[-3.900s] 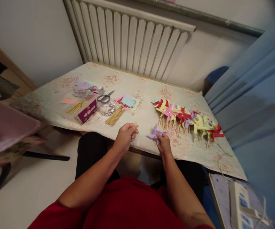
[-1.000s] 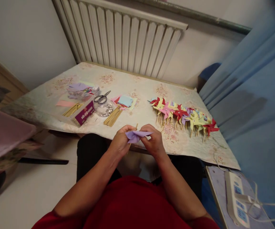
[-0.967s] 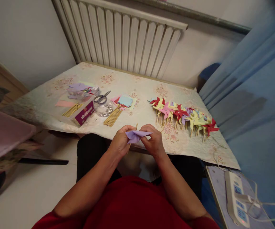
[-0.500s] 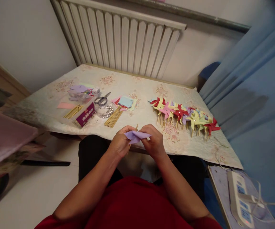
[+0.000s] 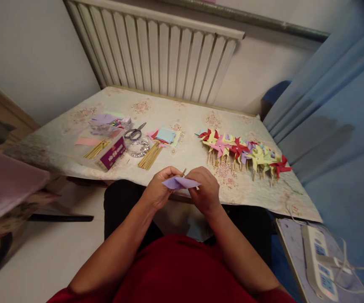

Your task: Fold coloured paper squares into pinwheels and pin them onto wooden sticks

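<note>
left hand (image 5: pixel 158 191) pinching stick (image 5: pixel 183 172), right hand (image 5: pixel 205 194) gripping purple pinwheel (image 5: pixel 179 183) flat on top, lining centre over tip

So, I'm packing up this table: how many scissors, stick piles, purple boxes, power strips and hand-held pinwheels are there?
Scissors: 1
Stick piles: 2
Purple box: 1
Power strip: 1
Held purple pinwheel: 1
Total: 6

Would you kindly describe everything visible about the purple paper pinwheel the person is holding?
The purple paper pinwheel is pale lilac, folded from thin paper into pointed vanes, seen nearly edge-on and lying roughly flat. It is held above the near table edge between the left hand and right hand, whose fingers pinch it from both sides. A thin wooden stick pokes up just behind it.
</note>
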A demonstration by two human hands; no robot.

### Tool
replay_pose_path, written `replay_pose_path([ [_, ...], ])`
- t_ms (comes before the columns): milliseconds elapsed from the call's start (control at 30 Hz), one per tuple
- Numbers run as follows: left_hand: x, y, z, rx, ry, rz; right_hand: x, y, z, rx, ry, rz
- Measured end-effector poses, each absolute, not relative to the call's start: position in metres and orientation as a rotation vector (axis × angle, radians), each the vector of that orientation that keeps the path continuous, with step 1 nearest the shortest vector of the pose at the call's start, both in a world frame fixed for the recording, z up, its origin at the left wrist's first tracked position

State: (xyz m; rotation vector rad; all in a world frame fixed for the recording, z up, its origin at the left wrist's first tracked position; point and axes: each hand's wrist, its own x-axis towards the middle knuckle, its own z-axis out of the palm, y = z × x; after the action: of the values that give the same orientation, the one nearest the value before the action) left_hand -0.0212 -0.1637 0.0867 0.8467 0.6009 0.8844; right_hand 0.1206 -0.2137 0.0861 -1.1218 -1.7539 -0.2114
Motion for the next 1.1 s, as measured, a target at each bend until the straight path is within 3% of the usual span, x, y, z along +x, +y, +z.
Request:
replay_pose_path([
  [700,-0.022,-0.165,0.081,0.927,0.613,0.88,0.121,-0.217,0.082,-1.135,-1.748,-0.215],
  [1100,-0.023,-0.165,0.081,0.966,0.657,0.9,0.116,-0.22,0.093,-1.153,-1.669,-0.015],
])
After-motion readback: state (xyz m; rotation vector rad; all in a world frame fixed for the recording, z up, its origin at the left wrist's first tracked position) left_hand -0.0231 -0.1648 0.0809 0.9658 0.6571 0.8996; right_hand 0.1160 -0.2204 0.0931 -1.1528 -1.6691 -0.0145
